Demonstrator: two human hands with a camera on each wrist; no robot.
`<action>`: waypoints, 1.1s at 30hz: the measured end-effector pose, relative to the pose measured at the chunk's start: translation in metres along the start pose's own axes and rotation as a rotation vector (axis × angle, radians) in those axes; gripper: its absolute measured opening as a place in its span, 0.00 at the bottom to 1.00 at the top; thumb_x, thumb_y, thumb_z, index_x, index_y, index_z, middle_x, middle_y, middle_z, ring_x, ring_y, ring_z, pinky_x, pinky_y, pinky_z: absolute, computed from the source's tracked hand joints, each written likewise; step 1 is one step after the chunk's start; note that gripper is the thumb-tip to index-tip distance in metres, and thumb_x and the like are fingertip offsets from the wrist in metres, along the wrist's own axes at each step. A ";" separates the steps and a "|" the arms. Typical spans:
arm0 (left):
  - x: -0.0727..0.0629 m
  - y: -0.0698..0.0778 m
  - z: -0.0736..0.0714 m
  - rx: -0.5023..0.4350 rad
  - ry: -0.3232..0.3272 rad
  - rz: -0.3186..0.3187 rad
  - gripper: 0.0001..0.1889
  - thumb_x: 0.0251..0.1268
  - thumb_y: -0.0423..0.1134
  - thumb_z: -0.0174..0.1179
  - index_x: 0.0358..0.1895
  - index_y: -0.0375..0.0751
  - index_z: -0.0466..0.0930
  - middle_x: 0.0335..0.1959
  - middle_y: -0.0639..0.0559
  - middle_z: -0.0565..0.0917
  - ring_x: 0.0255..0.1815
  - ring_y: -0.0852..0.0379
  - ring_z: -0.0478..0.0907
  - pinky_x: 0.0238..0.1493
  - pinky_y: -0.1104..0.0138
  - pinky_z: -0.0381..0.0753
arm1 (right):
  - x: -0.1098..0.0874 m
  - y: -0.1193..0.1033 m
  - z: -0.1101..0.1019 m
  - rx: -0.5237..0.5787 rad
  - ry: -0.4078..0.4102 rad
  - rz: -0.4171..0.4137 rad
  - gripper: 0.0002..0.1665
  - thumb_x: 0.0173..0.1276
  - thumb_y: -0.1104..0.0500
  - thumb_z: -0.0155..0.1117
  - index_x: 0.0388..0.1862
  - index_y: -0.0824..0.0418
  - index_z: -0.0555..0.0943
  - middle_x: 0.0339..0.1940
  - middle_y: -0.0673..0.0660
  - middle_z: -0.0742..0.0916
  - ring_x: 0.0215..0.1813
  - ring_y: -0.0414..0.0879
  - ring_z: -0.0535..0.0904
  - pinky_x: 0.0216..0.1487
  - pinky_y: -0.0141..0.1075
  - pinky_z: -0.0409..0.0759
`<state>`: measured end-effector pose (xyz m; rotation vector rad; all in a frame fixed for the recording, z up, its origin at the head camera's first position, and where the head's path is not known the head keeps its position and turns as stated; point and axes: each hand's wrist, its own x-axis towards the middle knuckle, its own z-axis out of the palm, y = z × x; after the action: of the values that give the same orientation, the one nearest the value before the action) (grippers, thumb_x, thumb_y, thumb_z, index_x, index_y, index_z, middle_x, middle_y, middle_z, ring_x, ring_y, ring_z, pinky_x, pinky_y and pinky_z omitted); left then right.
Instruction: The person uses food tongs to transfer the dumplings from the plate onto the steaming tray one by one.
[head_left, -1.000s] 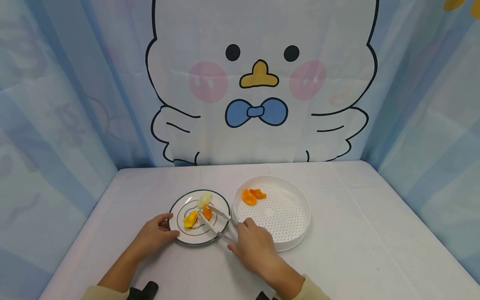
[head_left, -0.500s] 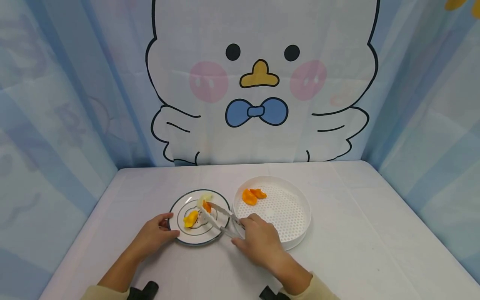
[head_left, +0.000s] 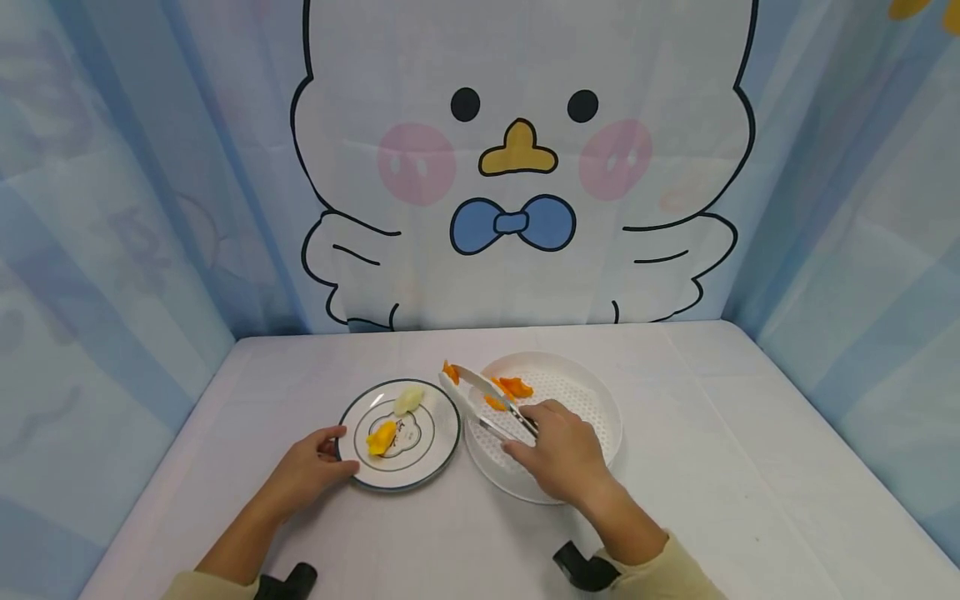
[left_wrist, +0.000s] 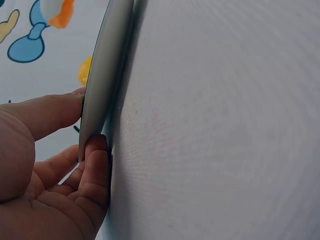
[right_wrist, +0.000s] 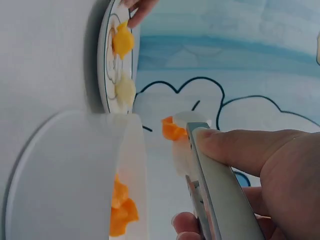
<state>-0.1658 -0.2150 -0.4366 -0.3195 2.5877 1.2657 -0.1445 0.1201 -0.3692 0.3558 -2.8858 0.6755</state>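
My left hand [head_left: 307, 469] pinches the near left rim of a white plate [head_left: 435, 457] with dark rings. In the left wrist view, fingers [left_wrist: 95, 170] curl under the plate's edge. A yellow piece [head_left: 381, 438] and a pale, whitish-yellow piece [head_left: 408, 400] lie on it. My right hand [head_left: 561, 450] holds metal tongs with white tips [head_left: 480, 400]. Between those tips is an orange piece [head_left: 450, 372], raised near the gap between the plate and a round white perforated tray [head_left: 603, 417]. Orange pieces [head_left: 516, 387] rest in the tray, partly hidden by the tongs.
The plate and tray stand side by side on a white-covered table [head_left: 750, 467]. Behind the table hangs a cloth [head_left: 517, 283] with a cartoon figure; blue curtains [head_left: 112, 250] flank both sides. The tray has a raised side wall.
The tongs have lifted the orange piece off the plate and carried it away and to the right, toward the tray. My left hand and the plate have stayed put.
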 end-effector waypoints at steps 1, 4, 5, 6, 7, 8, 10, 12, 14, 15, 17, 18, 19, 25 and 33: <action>0.000 0.000 0.000 0.000 0.001 -0.002 0.38 0.61 0.41 0.70 0.71 0.32 0.65 0.53 0.37 0.72 0.51 0.43 0.71 0.53 0.52 0.73 | 0.001 0.004 -0.003 -0.002 0.003 0.014 0.28 0.59 0.50 0.76 0.54 0.65 0.84 0.48 0.60 0.86 0.50 0.56 0.83 0.46 0.52 0.79; 0.000 0.000 0.000 0.002 0.003 -0.008 0.38 0.61 0.41 0.70 0.72 0.32 0.65 0.53 0.36 0.72 0.51 0.43 0.70 0.54 0.52 0.73 | 0.004 0.016 -0.010 -0.009 0.006 0.064 0.29 0.60 0.50 0.75 0.55 0.66 0.84 0.49 0.61 0.86 0.50 0.57 0.82 0.48 0.52 0.79; 0.000 0.000 0.000 0.002 0.003 -0.009 0.38 0.61 0.41 0.70 0.72 0.32 0.65 0.54 0.36 0.72 0.51 0.43 0.70 0.54 0.52 0.73 | 0.005 0.020 -0.012 -0.012 0.007 0.082 0.29 0.61 0.50 0.75 0.56 0.66 0.83 0.49 0.62 0.85 0.50 0.57 0.82 0.49 0.53 0.78; 0.000 0.000 0.000 0.002 0.003 -0.009 0.38 0.61 0.41 0.70 0.72 0.32 0.65 0.53 0.36 0.72 0.51 0.43 0.70 0.54 0.52 0.73 | 0.006 0.025 -0.013 -0.017 0.007 0.099 0.30 0.61 0.49 0.74 0.56 0.66 0.83 0.50 0.62 0.85 0.50 0.57 0.82 0.49 0.53 0.78; -0.001 0.001 0.000 0.003 0.004 -0.008 0.38 0.61 0.41 0.70 0.72 0.32 0.65 0.53 0.36 0.72 0.51 0.43 0.70 0.54 0.52 0.73 | 0.007 0.030 -0.015 -0.022 0.008 0.113 0.30 0.62 0.49 0.74 0.57 0.66 0.83 0.50 0.63 0.85 0.50 0.57 0.82 0.49 0.53 0.78; -0.001 0.001 0.000 0.003 0.004 -0.007 0.38 0.61 0.41 0.70 0.72 0.32 0.65 0.53 0.36 0.72 0.51 0.43 0.70 0.54 0.52 0.73 | 0.008 0.034 -0.017 -0.025 0.008 0.128 0.30 0.62 0.49 0.73 0.57 0.67 0.83 0.50 0.63 0.85 0.49 0.57 0.81 0.49 0.53 0.78; -0.001 0.001 0.000 0.003 0.005 -0.005 0.38 0.61 0.41 0.70 0.72 0.32 0.65 0.53 0.36 0.72 0.51 0.43 0.70 0.54 0.52 0.72 | 0.009 0.043 -0.020 -0.029 0.005 0.151 0.30 0.63 0.49 0.73 0.58 0.67 0.82 0.51 0.64 0.85 0.49 0.58 0.81 0.49 0.54 0.78; -0.001 0.001 0.000 0.004 0.005 -0.007 0.38 0.61 0.41 0.70 0.72 0.32 0.65 0.53 0.36 0.72 0.51 0.42 0.70 0.54 0.52 0.72 | 0.010 0.051 -0.022 -0.033 0.002 0.168 0.30 0.63 0.49 0.72 0.58 0.68 0.82 0.51 0.65 0.84 0.49 0.59 0.81 0.49 0.55 0.78; -0.001 0.001 0.000 0.003 0.005 -0.008 0.38 0.61 0.41 0.70 0.72 0.32 0.65 0.53 0.36 0.72 0.51 0.42 0.70 0.54 0.52 0.72 | 0.011 0.058 -0.024 -0.040 -0.003 0.180 0.31 0.64 0.49 0.72 0.58 0.69 0.81 0.51 0.67 0.84 0.49 0.60 0.81 0.49 0.56 0.78; -0.001 0.001 0.000 0.003 0.005 -0.008 0.38 0.61 0.41 0.70 0.72 0.32 0.65 0.53 0.36 0.72 0.51 0.42 0.70 0.54 0.51 0.72 | 0.011 0.061 -0.025 -0.045 -0.006 0.187 0.31 0.64 0.49 0.71 0.58 0.69 0.81 0.51 0.67 0.84 0.49 0.60 0.81 0.49 0.56 0.78; -0.001 0.001 0.000 0.005 0.003 -0.010 0.38 0.61 0.41 0.70 0.72 0.32 0.65 0.54 0.36 0.71 0.51 0.42 0.70 0.54 0.51 0.72 | 0.010 0.067 -0.026 -0.052 -0.014 0.199 0.32 0.64 0.49 0.71 0.59 0.70 0.80 0.51 0.68 0.84 0.49 0.61 0.81 0.48 0.56 0.78; -0.001 0.001 0.000 0.005 0.003 -0.010 0.38 0.61 0.41 0.70 0.72 0.32 0.65 0.54 0.36 0.71 0.51 0.42 0.70 0.54 0.51 0.72 | 0.010 0.069 -0.026 -0.053 -0.020 0.206 0.32 0.64 0.49 0.71 0.59 0.70 0.80 0.52 0.68 0.83 0.49 0.61 0.81 0.48 0.56 0.78; -0.001 0.001 0.000 0.006 0.003 -0.009 0.38 0.61 0.41 0.70 0.72 0.32 0.65 0.54 0.36 0.71 0.51 0.42 0.70 0.54 0.51 0.72 | 0.009 0.071 -0.026 -0.054 -0.026 0.213 0.32 0.64 0.49 0.71 0.59 0.70 0.80 0.52 0.69 0.83 0.49 0.61 0.81 0.48 0.56 0.78; 0.000 0.001 0.000 0.008 0.005 -0.005 0.38 0.60 0.41 0.70 0.71 0.31 0.65 0.54 0.36 0.71 0.51 0.42 0.70 0.54 0.51 0.72 | 0.009 0.080 -0.025 -0.066 -0.058 0.235 0.33 0.64 0.49 0.71 0.59 0.71 0.80 0.53 0.70 0.83 0.51 0.62 0.81 0.48 0.56 0.78; 0.003 -0.002 0.000 0.002 -0.005 -0.010 0.39 0.59 0.42 0.71 0.71 0.32 0.66 0.54 0.37 0.71 0.51 0.42 0.70 0.54 0.51 0.72 | 0.012 0.083 -0.020 -0.056 -0.087 0.247 0.34 0.63 0.48 0.71 0.59 0.72 0.80 0.52 0.69 0.83 0.50 0.61 0.81 0.47 0.56 0.78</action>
<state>-0.1680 -0.2164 -0.4389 -0.3290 2.5798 1.2592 -0.1762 0.1994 -0.3834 0.0205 -3.0556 0.6275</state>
